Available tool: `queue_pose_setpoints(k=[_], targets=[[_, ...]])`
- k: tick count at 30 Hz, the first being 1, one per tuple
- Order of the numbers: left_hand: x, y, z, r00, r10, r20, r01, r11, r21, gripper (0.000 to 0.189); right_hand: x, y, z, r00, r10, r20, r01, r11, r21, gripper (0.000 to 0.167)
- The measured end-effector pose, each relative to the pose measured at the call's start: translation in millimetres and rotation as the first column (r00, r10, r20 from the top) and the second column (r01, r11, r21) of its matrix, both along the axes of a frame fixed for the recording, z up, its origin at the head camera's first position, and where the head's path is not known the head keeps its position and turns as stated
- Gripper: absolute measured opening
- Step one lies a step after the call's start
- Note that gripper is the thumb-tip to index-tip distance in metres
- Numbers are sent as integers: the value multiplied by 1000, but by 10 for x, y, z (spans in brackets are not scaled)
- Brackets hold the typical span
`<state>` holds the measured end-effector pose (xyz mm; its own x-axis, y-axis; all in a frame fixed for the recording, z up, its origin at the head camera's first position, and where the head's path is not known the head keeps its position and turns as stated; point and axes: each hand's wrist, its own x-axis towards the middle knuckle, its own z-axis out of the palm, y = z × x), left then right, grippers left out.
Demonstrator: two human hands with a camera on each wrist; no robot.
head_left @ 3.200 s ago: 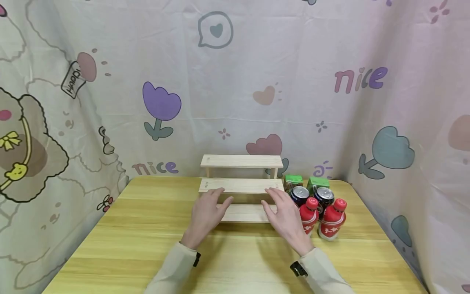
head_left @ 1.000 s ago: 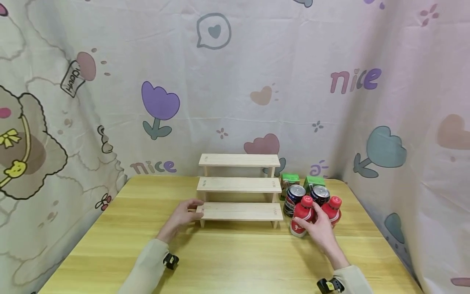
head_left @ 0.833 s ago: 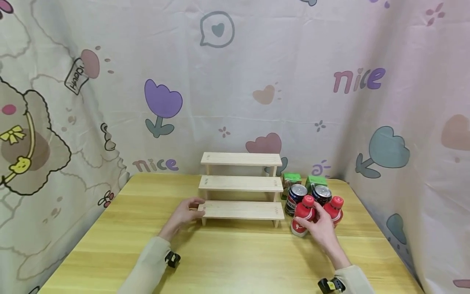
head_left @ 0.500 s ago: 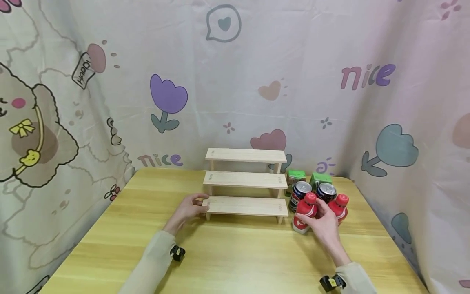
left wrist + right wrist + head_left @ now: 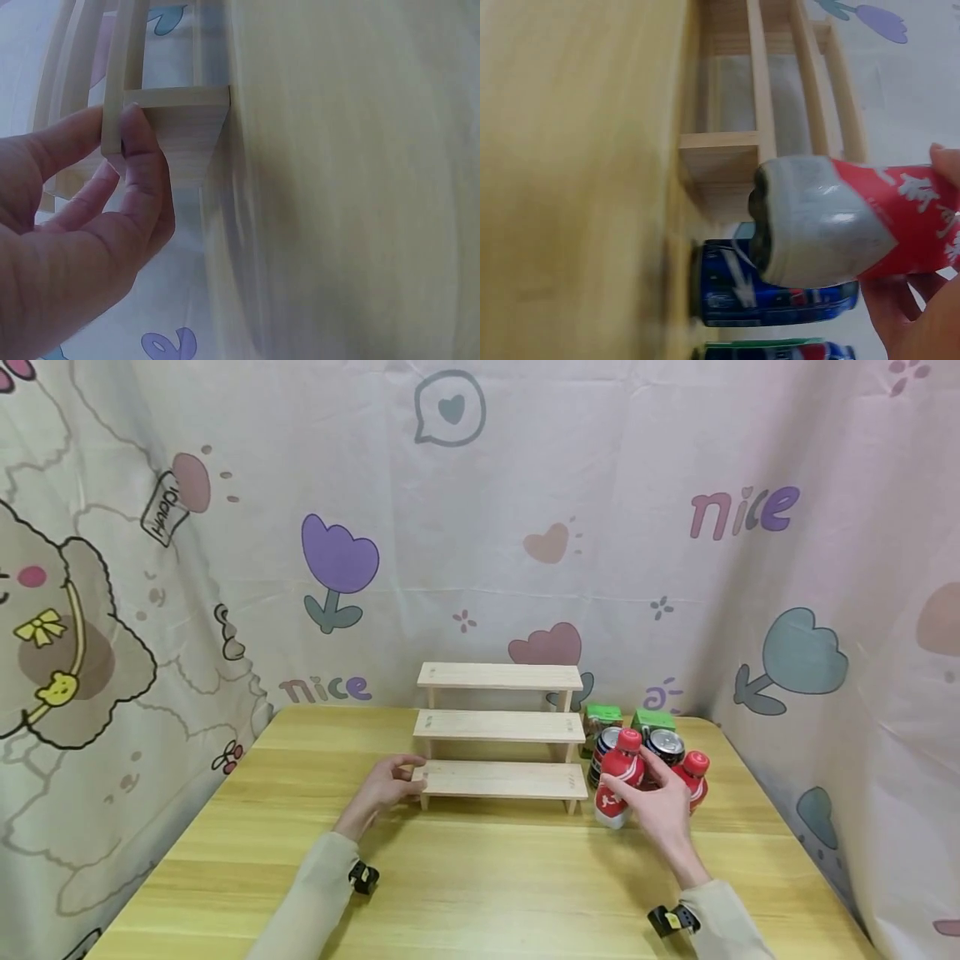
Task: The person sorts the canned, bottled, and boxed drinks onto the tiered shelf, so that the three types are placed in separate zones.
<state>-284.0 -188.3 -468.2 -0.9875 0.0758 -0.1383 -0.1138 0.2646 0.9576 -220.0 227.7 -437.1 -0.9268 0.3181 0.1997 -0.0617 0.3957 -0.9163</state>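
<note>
A three-tier wooden display rack [image 5: 500,779] stands at the table's middle. My left hand [image 5: 386,789] pinches the left end of its lowest board; in the left wrist view the thumb and fingers [image 5: 142,161] lie on either side of the board's end. My right hand [image 5: 662,802] grips a drink bottle [image 5: 621,770] with a red cap, red label and white lower part. Raised off the table, the bottle shows its underside rim in the right wrist view. A second red bottle [image 5: 695,774] stands partly hidden behind the right hand.
Two dark blue drink cans [image 5: 666,745] stand behind the bottles, right of the rack, one largely covered by the held bottle. Behind them are two green-topped cartons [image 5: 603,717]. A patterned curtain [image 5: 480,527] hangs behind the wooden table [image 5: 495,885].
Both hands were over the rack at first; the left then took its lower left end and the right took the near-left bottle. Since half a second ago the bottle has risen slightly.
</note>
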Motion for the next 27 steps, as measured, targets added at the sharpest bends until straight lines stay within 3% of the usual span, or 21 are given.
queue_pose_setpoints(k=[6,15,20,27], targets=[[-12,6,-8,1000,2,11,-1,1000,-7,47,-9,-61,88,998,-3,-55,1,999,-42,83],[-12,-6,-10,1000,1,6,-1,1000,-11,46,-88,-279,144,979,77,-189,-97,991,-97,73],[0,2,-14,1000,6,-6,-7,1000,-16,45,-136,-428,168,968,132,-212,-155,984,-94,72],[4,-9,-21,1000,-3,-20,3,1000,-7,47,-223,-667,181,957,195,-213,-234,956,-177,71]])
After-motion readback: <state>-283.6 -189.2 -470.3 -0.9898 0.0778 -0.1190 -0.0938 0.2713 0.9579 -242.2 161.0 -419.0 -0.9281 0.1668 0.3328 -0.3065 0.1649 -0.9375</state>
